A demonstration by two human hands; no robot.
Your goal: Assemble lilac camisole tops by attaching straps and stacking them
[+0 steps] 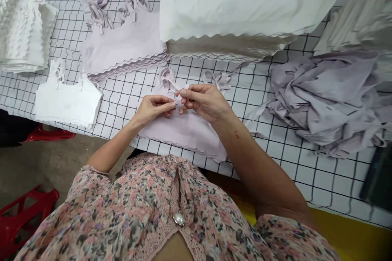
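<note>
The left hand and right hand pinch a pale strap between their fingertips, over the lilac top at the table's near edge. Beyond it, a lilac stack and 1 large white stack block the way across; a lilac heap crowds the right, and 1 white top lies left, by the near edge.

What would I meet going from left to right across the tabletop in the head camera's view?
Stack of white scalloped fabric → small white strappy top → left hand → right hand → crumpled lilac fabric heap.
</note>
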